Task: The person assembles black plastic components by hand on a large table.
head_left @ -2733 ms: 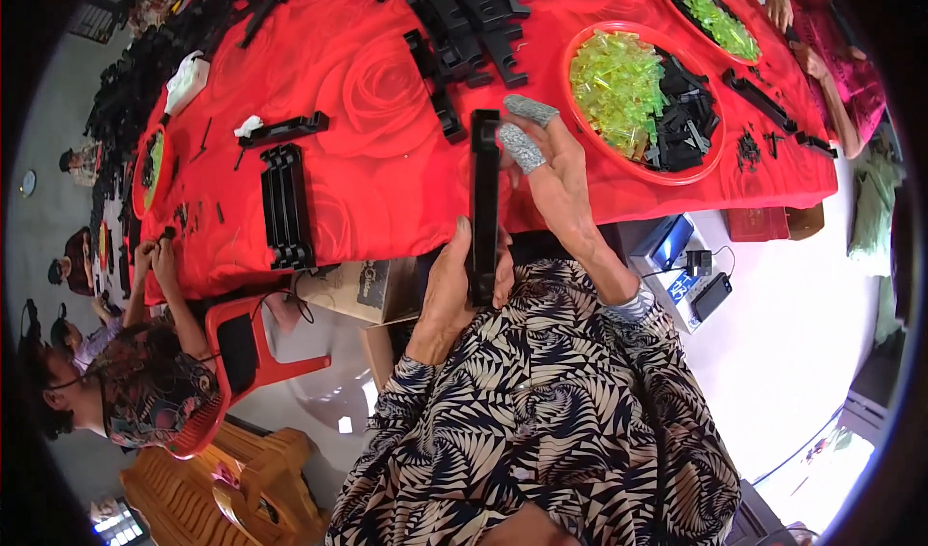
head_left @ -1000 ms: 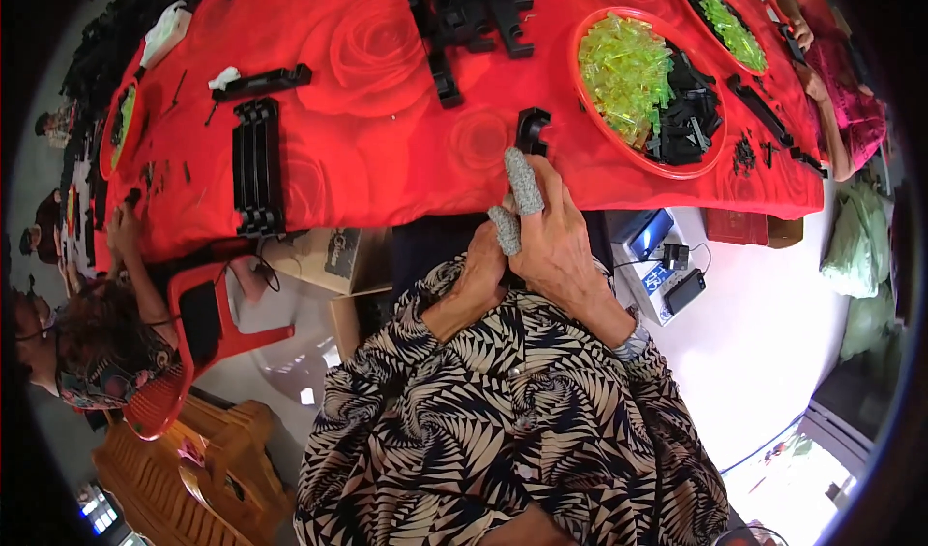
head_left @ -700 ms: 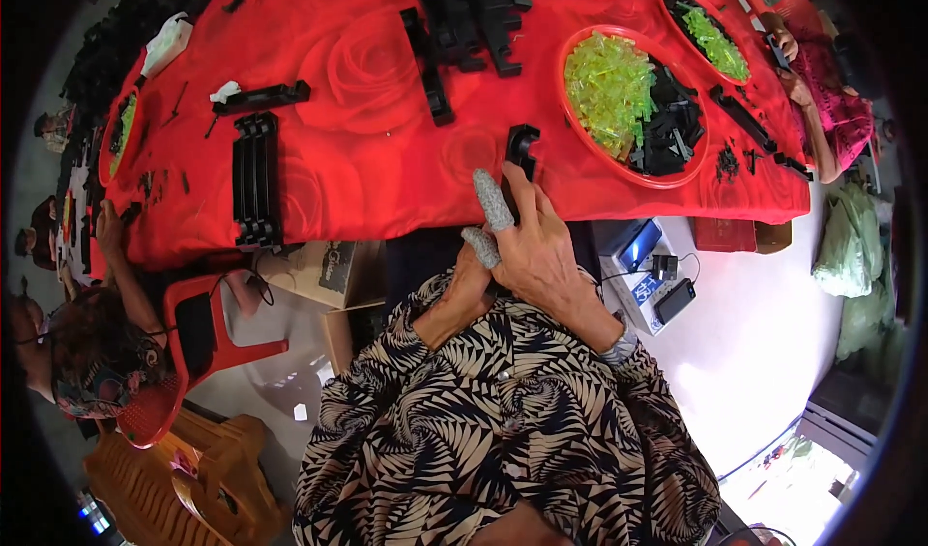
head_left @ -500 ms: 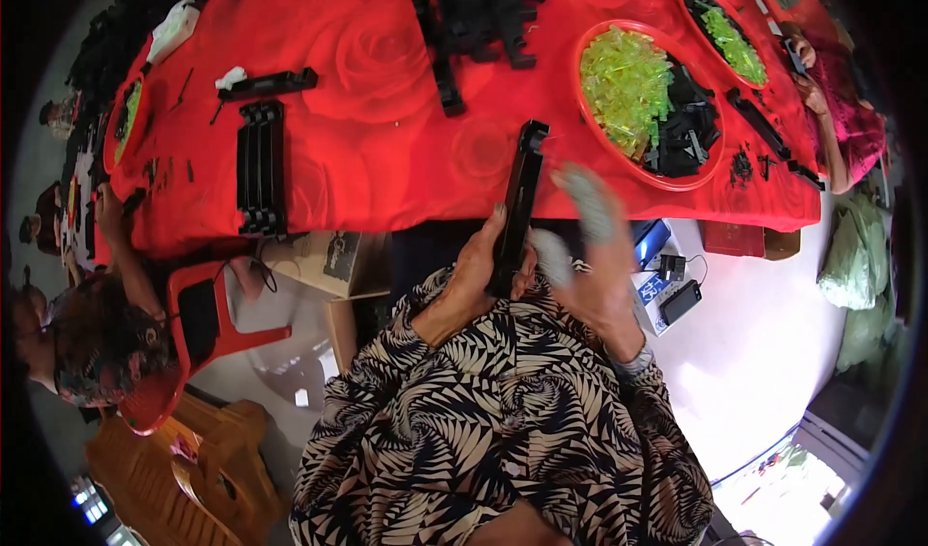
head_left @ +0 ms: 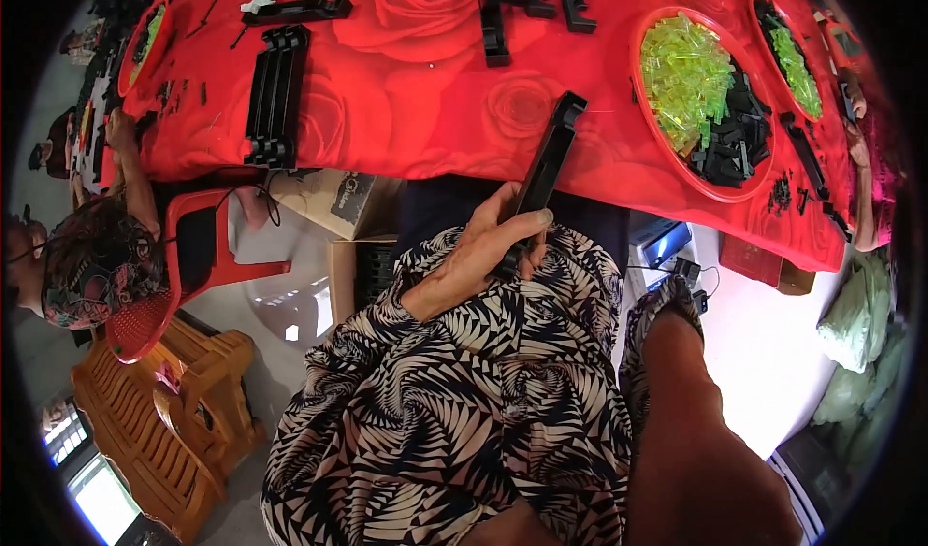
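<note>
Black bar (head_left: pixel 551 159) grasped in left hand (head_left: pixel 488 246), slanting up-right at the table edge.
Left thumb lies across the bar, fingers curled round its lower part; upper end reaches over the red tablecloth (head_left: pixel 416 121). Right hand (head_left: pixel 710 459) looms close to camera, fingers out of frame, can't tell its grip. Farther out: stacked black bars (head_left: pixel 275 97) left, oval tray (head_left: pixel 735 195) of yellow-green and black pieces right.

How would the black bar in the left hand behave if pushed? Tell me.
The black bar is probably stiff: it juts from the left hand without visible sag. Its glossy surface may make it somewhat slippery. Its straight, angular edges suggest sliding rather than rolling.
</note>
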Motion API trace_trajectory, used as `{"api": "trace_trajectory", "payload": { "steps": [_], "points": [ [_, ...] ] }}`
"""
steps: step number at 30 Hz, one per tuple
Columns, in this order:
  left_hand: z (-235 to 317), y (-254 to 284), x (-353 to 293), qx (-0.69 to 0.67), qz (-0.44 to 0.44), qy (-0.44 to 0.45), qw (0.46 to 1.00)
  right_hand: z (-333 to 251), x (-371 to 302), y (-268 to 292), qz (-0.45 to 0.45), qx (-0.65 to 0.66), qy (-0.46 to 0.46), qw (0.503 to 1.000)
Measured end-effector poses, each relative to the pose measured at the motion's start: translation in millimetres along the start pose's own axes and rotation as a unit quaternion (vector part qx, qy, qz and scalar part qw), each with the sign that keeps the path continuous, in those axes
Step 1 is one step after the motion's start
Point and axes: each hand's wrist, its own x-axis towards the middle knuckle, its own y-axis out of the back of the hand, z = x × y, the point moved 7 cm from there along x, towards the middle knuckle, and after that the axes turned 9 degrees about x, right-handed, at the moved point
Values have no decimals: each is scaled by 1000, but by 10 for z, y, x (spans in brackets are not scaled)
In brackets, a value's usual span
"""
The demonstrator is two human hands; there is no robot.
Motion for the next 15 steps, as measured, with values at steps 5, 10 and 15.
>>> {"api": "trace_trajectory", "payload": {
  "steps": [5,10,15],
  "points": [
    [-19,50,-81,69,13,-14,997,27,-3,-47,10,-3,-33,999],
    [92,25,-177,109,25,-34,993,47,75,-95,17,-3,-59,998],
    [351,369,-441,173,153,-78,970,-19,113,-62,36,3,-91,995]
  ]
}}
